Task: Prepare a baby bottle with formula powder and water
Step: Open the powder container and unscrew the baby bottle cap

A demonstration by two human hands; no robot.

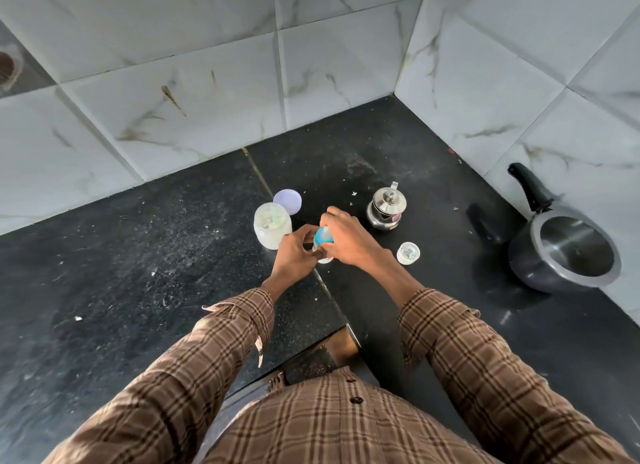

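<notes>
Head view, looking down at a black stone counter (138,255) set in a corner of white marbled wall tiles (207,82).

Both hands meet over the middle of the counter on the baby bottle (320,247). Left hand (296,252): fingers curled in around the lower part of the bottle, thumb toward the other hand, closed on it from the left. Right hand (346,236): arched over the top, fingers bent down and clamped around the blue collar (323,235) at the bottle's neck. The bottle body is mostly hidden by the two hands; only the blue ring and a pale patch below it show. It appears to stand on or just above the counter, but contact with the surface cannot be confirmed from this angle.

Surroundings:
- Clear jar (272,228), open, with whitish contents, just left of the left hand, nearly touching its knuckles.
- Pale lilac round lid (287,202) lying flat behind the jar, touching or overlapping its far edge.
- Small steel kettle (387,209) with lid and knob, just beyond and right of the right hand.
- Small clear cap (408,253) on the counter, near the right wrist, apart from it.
- Dark pressure cooker pot (564,252) with black handle, open, far right against the wall, well apart from the hands.

Sleeves (460,345) are brown plaid, both buttoned cuffs in view.
</notes>
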